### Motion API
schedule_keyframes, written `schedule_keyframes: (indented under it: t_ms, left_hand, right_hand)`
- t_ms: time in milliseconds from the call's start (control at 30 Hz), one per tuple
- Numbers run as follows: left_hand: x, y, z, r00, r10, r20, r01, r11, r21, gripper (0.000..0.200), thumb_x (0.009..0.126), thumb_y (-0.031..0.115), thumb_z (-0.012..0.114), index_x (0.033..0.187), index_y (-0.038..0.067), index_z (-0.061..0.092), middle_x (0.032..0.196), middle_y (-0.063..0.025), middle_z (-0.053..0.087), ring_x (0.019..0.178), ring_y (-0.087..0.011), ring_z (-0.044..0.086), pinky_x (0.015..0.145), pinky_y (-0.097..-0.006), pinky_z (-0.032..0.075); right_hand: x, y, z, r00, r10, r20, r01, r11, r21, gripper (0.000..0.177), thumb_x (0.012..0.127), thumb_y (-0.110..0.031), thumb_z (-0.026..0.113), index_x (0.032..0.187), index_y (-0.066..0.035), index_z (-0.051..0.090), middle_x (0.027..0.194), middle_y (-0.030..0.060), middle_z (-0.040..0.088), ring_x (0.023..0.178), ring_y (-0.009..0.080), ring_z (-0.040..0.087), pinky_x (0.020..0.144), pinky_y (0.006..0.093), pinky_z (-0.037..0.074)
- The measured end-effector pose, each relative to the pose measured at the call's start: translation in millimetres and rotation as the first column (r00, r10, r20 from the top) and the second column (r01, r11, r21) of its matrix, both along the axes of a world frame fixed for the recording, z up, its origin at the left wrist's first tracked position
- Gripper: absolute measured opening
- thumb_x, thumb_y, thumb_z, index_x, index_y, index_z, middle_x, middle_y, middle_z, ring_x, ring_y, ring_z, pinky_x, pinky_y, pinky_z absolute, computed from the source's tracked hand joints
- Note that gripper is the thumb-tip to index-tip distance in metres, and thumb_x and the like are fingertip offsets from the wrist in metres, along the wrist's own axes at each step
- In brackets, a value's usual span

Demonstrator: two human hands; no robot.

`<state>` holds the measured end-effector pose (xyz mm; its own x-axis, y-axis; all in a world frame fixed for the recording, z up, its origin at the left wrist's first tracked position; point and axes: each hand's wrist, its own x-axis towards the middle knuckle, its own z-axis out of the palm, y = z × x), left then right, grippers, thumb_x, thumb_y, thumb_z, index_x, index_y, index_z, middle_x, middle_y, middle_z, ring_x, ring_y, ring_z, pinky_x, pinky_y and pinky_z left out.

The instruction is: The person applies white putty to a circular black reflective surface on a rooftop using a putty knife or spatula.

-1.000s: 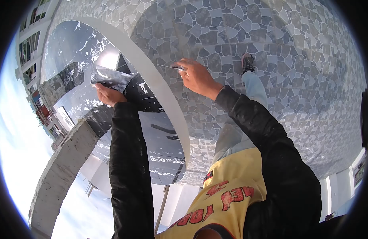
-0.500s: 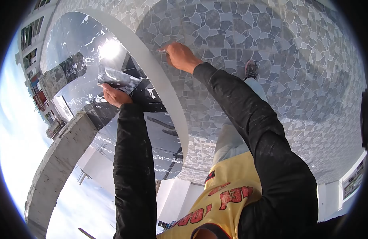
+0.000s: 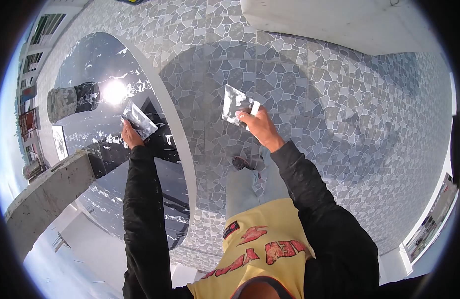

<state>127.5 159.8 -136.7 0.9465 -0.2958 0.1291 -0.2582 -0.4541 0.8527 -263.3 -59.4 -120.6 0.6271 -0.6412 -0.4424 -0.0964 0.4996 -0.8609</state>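
My left hand is closed on a flat metal plate, which lies over the glossy dark round surface with white smears. Out over the stone-patterned floor, my right hand grips a wide flat blade whose face carries whitish smears. The thumb of that hand presses on the blade near its edge. Bright sun glare shows on the round surface just above the left plate.
A pale raised rim edges the round surface. A rough concrete curved beam and a stubby post stand at the left. A pale slab is at the top right. My shoe rests on the patterned floor.
My right hand has moved right and down, and its blade now shows its broad face. The left hand's plate has tilted. The view has shifted, bringing the pale slab into sight.
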Motion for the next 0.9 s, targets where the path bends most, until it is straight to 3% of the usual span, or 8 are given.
schedule_keyframes:
  t_ms: [33, 167, 233, 300, 333, 400, 567, 900]
  left_hand:
    - [8, 5, 9, 0.985, -0.078, -0.155, 0.085, 0.996, 0.037, 0.054, 0.102, 0.041, 0.048, 0.104, -0.011, 0.063, 0.091, -0.0083, 0.065, 0.084, -0.0149, 0.056, 0.079, -0.0289, 0.045]
    - [-59, -2, 29, 0.812, -0.157, -0.563, -0.029, 0.951, -0.308, 0.042, 0.101, 0.037, 0.050, 0.116, -0.002, 0.059, 0.102, -0.0051, 0.063, 0.091, -0.0143, 0.062, 0.081, -0.0303, 0.049]
    - [-148, -24, 88, 0.598, -0.328, -0.731, -0.150, 0.850, -0.505, 0.033, 0.100, 0.031, 0.053, 0.116, 0.001, 0.055, 0.105, -0.0065, 0.063, 0.095, -0.0173, 0.065, 0.082, -0.0338, 0.054]
    - [-206, -31, 111, 0.410, -0.439, -0.800, -0.242, 0.793, -0.559, 0.032, 0.100, 0.026, 0.051, 0.121, 0.002, 0.052, 0.111, -0.0083, 0.063, 0.099, -0.0199, 0.066, 0.086, -0.0365, 0.055]
    - [-229, -37, 135, 0.335, -0.510, -0.792, -0.280, 0.749, -0.601, 0.034, 0.100, 0.025, 0.051, 0.125, 0.002, 0.051, 0.115, -0.0096, 0.063, 0.103, -0.0208, 0.065, 0.089, -0.0376, 0.054]
    - [-243, -38, 169, 0.172, -0.643, -0.747, -0.371, 0.660, -0.653, 0.034, 0.099, 0.025, 0.053, 0.125, 0.003, 0.051, 0.115, -0.0095, 0.064, 0.103, -0.0203, 0.065, 0.091, -0.0383, 0.053]
    - [-206, -13, 212, 0.300, -0.693, -0.656, -0.263, 0.601, -0.755, 0.034, 0.102, 0.023, 0.048, 0.128, 0.001, 0.049, 0.116, -0.0111, 0.062, 0.101, -0.0201, 0.064, 0.089, -0.0350, 0.053]
    - [-154, 22, 218, 0.508, -0.618, -0.600, -0.326, 0.507, -0.798, 0.034, 0.103, 0.025, 0.045, 0.129, 0.003, 0.046, 0.117, -0.0096, 0.062, 0.104, -0.0197, 0.064, 0.090, -0.0373, 0.054]
  right_hand:
    - [-7, -7, 13, 0.999, -0.040, 0.037, 0.035, 0.993, 0.114, 0.018, 0.087, -0.016, 0.062, 0.095, -0.001, 0.064, 0.077, -0.0040, 0.059, 0.067, 0.0057, 0.049, 0.058, 0.0265, 0.041]
    - [-16, -14, 74, 0.984, -0.049, 0.172, 0.047, 0.999, 0.019, 0.017, 0.087, -0.014, 0.062, 0.099, -0.002, 0.064, 0.080, -0.0037, 0.060, 0.071, 0.0040, 0.049, 0.059, 0.0241, 0.040]
    - [-16, -7, 129, 0.991, 0.105, 0.078, -0.079, 0.956, -0.283, 0.028, 0.088, -0.006, 0.056, 0.115, -0.001, 0.061, 0.093, 0.0020, 0.064, 0.081, 0.0094, 0.057, 0.072, 0.0270, 0.046]
    - [1, -1, 190, 0.962, 0.269, 0.056, -0.151, 0.686, -0.712, 0.044, 0.087, 0.003, 0.051, 0.130, -0.003, 0.057, 0.116, 0.0092, 0.066, 0.089, 0.0134, 0.062, 0.081, 0.0278, 0.051]
    - [8, 5, 204, 0.951, 0.307, 0.045, -0.178, 0.658, -0.732, 0.044, 0.087, 0.003, 0.051, 0.130, -0.003, 0.057, 0.116, 0.0092, 0.066, 0.089, 0.0134, 0.062, 0.081, 0.0278, 0.051]
    - [20, 25, 224, 0.822, 0.564, -0.077, -0.261, 0.253, -0.931, 0.055, 0.081, 0.006, 0.054, 0.134, -0.003, 0.053, 0.139, 0.0177, 0.053, 0.132, 0.0336, 0.048, 0.111, 0.0436, 0.037]
    - [49, 54, 234, 0.712, 0.627, -0.317, -0.319, -0.113, -0.941, 0.053, 0.085, -0.008, 0.059, 0.137, -0.003, 0.051, 0.140, 0.0167, 0.052, 0.132, 0.0328, 0.047, 0.113, 0.0500, 0.034]
    - [125, 3, 178, 0.816, 0.436, -0.380, -0.379, -0.094, -0.921, 0.061, 0.078, 0.006, 0.059, 0.138, -0.001, 0.049, 0.140, 0.0210, 0.050, 0.131, 0.0366, 0.047, 0.111, 0.0495, 0.034]
